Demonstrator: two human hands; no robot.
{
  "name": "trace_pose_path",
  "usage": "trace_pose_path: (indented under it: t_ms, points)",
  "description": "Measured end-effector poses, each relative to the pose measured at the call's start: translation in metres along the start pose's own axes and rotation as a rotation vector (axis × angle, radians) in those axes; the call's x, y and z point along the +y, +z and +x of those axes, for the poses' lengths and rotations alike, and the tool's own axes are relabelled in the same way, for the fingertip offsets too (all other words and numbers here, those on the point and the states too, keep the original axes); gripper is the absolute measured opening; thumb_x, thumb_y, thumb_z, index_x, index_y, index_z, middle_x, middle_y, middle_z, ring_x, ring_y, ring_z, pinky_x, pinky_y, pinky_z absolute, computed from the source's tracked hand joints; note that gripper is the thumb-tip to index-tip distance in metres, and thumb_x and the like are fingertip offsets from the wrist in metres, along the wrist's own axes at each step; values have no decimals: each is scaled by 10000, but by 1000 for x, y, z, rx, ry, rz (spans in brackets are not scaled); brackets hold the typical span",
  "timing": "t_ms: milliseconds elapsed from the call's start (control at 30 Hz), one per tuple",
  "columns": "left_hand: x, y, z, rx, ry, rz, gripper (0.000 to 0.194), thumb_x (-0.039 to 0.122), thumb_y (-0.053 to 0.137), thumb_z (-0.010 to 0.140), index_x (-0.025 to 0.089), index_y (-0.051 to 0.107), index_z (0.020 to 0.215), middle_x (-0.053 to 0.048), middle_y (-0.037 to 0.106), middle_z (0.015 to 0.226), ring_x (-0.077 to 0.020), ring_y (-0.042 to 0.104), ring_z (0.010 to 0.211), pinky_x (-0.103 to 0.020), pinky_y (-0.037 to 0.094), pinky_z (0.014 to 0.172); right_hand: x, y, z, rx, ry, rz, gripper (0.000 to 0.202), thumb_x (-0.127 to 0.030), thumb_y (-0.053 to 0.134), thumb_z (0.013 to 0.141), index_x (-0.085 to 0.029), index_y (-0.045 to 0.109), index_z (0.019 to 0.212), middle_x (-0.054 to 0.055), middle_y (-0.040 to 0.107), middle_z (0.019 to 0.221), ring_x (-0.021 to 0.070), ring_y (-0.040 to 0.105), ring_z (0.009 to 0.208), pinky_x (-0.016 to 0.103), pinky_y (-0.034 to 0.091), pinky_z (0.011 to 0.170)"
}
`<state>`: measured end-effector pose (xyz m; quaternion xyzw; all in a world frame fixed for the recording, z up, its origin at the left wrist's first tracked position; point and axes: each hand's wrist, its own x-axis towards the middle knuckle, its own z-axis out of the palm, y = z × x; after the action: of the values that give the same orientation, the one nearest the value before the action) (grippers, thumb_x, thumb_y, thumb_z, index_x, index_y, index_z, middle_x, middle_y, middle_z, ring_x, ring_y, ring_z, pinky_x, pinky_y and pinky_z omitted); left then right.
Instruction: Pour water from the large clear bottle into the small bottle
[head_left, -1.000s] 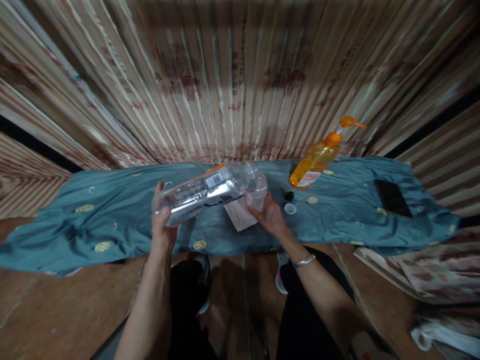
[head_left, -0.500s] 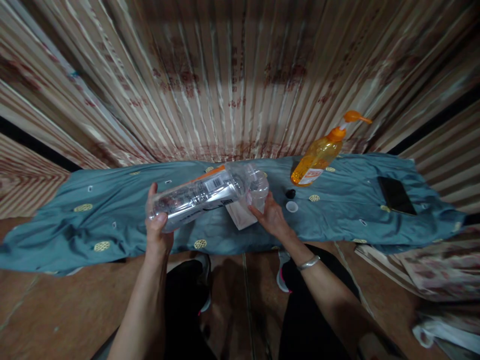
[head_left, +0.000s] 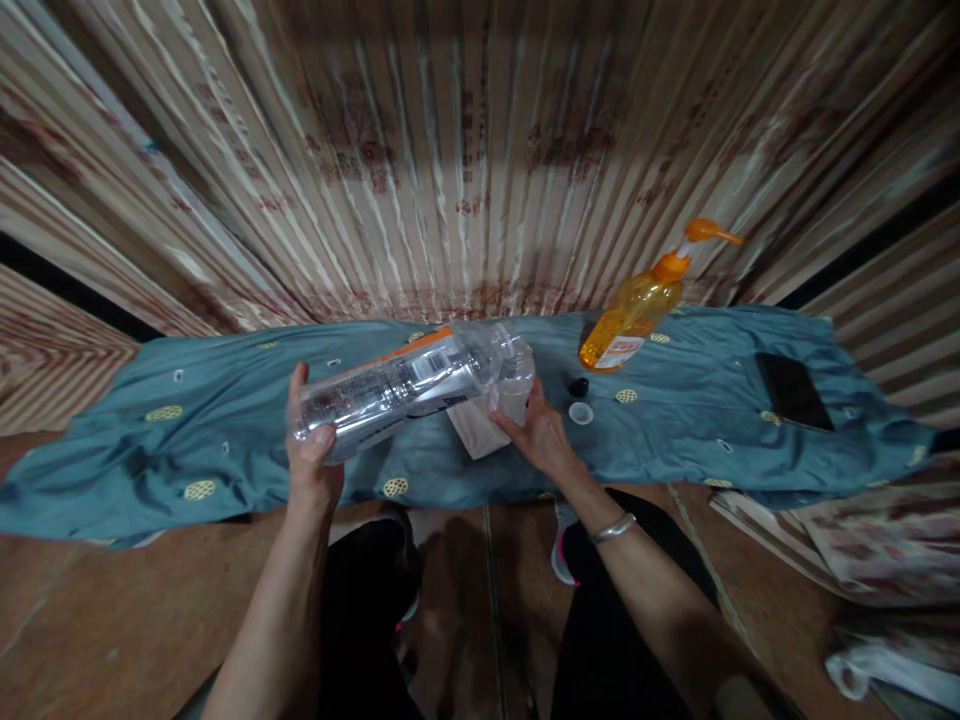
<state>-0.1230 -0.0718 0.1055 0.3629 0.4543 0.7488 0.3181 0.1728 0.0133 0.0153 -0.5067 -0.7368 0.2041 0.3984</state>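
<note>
A large clear plastic bottle [head_left: 397,390] with a silver and orange label lies tilted in the air, its base gripped by my left hand [head_left: 313,440]. Its neck end points right, at the mouth of a small clear container [head_left: 514,386]. My right hand [head_left: 541,432] is wrapped round that container. Below them a pale flat packet [head_left: 477,430] rests on the teal cloth [head_left: 255,430]. To the right of my right hand are a small black cap [head_left: 578,387] and a white round lid [head_left: 580,413].
An orange pump bottle [head_left: 628,315] stands at the cloth's back right. Further right lies a dark phone-like slab [head_left: 795,391]. Striped curtain fabric [head_left: 465,150] hangs right behind the cloth.
The small container has tipped slightly in my right hand, so its side shows more. The large bottle and both hands have shifted only slightly left.
</note>
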Motion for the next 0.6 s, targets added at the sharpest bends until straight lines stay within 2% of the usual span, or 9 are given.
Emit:
trace_pose_path:
  t_ms: [267,400,600]
  points:
    - [0,-7,2,-17,1,45,1039,635,978,500,341,668,1447,-62,778,1241,-322,736,1069,-476,599,984,2,2,-1,25,-39,7,862,-606,727,982,-129,408,1625,278,679,1510,422,696,1398,609,616,1117]
    - [0,-8,2,-31,40,57,1039,645,974,519,321,665,1457,-65,766,1239,-292,730,1000,-461,605,946,0,2,-2,2,-23,24,905,-569,729,979,-95,356,1653,299,641,1550,422,659,1448,609,592,1161]
    - [-4,-12,5,-39,84,82,1143,687,960,502,287,616,1516,-74,772,1192,-292,729,972,-477,598,935,-5,-5,-3,-20,-10,85,956,-527,727,973,-137,268,1716,256,633,1586,400,670,1440,589,591,1165]
